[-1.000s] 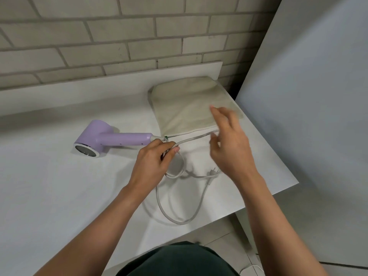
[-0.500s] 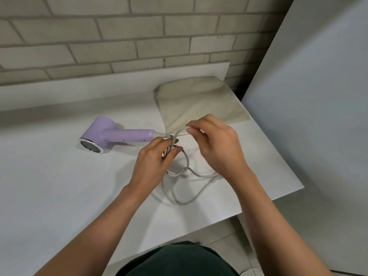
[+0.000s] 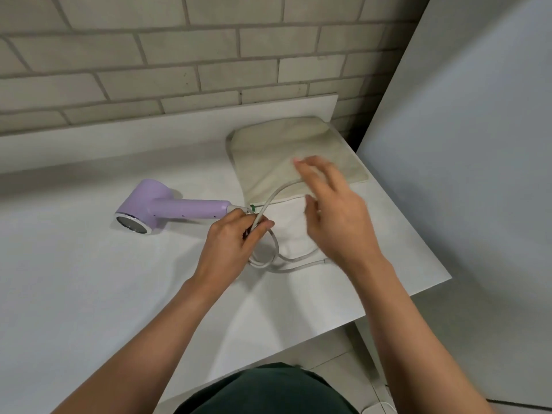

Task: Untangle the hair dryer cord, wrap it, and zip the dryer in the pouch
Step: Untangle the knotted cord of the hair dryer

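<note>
1. The lilac hair dryer (image 3: 167, 208) lies on its side on the white tabletop (image 3: 74, 279); its handle points right, toward the hands, and its chrome nozzle end faces the near left.
2. The pale grey cord (image 3: 270, 201) leaves the handle's end, passes a small green tie, and goes into the left hand (image 3: 231, 249); the fingers (image 3: 263, 227) of that hand are pinched together on gathered loops of cord just beside the handle's end.
3. From that pinch one strand rises up and right across the beige pouch (image 3: 295, 153) toward the right hand (image 3: 334, 213); the right hand is blurred, its fingers look spread apart, and I cannot tell whether they grip the strand.
4. More cord curls in loose loops on the tabletop below the left hand and runs under the right wrist; the plug end is hidden there.
5. The pouch lies flat at the far right of the tabletop, near the brick wall (image 3: 179, 64); its near edge is just beside the dryer's handle end.
</note>
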Tool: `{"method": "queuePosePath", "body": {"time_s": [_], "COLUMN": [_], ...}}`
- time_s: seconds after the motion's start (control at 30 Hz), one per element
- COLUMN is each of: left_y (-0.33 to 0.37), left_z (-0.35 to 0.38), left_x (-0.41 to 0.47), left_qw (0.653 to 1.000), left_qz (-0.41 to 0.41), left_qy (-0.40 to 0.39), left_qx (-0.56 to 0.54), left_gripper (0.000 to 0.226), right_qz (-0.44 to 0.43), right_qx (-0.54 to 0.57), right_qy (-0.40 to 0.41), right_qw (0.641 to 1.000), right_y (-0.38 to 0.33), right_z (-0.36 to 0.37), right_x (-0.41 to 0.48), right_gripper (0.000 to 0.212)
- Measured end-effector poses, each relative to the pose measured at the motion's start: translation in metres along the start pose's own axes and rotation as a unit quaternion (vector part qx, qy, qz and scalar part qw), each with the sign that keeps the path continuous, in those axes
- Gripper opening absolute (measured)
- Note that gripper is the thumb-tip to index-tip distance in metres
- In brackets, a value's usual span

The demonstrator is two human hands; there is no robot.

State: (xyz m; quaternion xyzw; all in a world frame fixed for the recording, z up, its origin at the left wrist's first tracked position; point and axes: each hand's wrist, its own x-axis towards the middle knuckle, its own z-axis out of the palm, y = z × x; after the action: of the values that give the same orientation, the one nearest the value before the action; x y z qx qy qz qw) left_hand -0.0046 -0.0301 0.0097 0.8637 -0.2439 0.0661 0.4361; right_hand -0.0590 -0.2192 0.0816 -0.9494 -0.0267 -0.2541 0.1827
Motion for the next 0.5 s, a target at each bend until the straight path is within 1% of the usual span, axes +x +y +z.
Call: {"method": "queuePosePath", "body": {"time_s": [0.03, 0.1, 0.13, 0.2, 0.3, 0.33, 0.37, 0.4, 0.47, 0.5], "left_y": [-0.001, -0.001, -0.001, -0.003, -0.004, -0.004, -0.004, -0.003, -0.004, -0.005], "left_z": [0.000, -0.001, -0.002, -0.003, -0.004, -0.004, -0.004, -0.003, -0.001, -0.001], "left_x": [0.000, 0.002, 0.002, 0.003, 0.000, 0.000, -0.001, -0.001, -0.003, -0.004], "left_qw": [1.000, 1.000, 0.999, 0.999, 0.999, 1.000, 1.000, 1.000, 0.999, 0.998], "left_qz": [0.000, 0.000, 0.001, 0.003, 0.013, 0.006, -0.003, -0.016, -0.041, -0.048], "left_qy": [0.002, 0.004, 0.004, 0.003, -0.004, -0.004, -0.005, -0.004, -0.002, -0.002], "left_qx": [0.003, 0.024, 0.037, 0.049, 0.035, 0.026, 0.014, 0.002, -0.023, -0.034], "left_gripper": [0.016, 0.019, 0.021, 0.020, 0.026, 0.023, 0.014, 0.012, 0.026, 0.027], "right_qz": [-0.058, -0.140, -0.156, -0.162, -0.166, -0.167, -0.162, -0.150, -0.102, -0.074], "right_qx": [-0.005, -0.035, -0.051, -0.083, -0.104, -0.098, -0.092, -0.085, -0.029, 0.019], "right_qy": [-0.026, -0.063, -0.069, -0.079, -0.118, -0.110, -0.089, -0.053, 0.048, 0.100], "right_qw": [0.998, 0.988, 0.984, 0.980, 0.973, 0.975, 0.978, 0.984, 0.993, 0.992], "right_y": [-0.008, -0.018, -0.020, -0.020, -0.019, -0.019, -0.018, -0.019, -0.019, -0.019], "right_z": [0.003, 0.013, 0.018, 0.026, 0.027, 0.025, 0.023, 0.020, 0.015, 0.011], "right_x": [0.000, -0.002, -0.001, 0.002, 0.008, 0.009, 0.010, 0.011, 0.015, 0.017], "right_gripper": [0.070, 0.063, 0.056, 0.040, 0.016, 0.010, 0.008, 0.008, 0.009, 0.011]}}
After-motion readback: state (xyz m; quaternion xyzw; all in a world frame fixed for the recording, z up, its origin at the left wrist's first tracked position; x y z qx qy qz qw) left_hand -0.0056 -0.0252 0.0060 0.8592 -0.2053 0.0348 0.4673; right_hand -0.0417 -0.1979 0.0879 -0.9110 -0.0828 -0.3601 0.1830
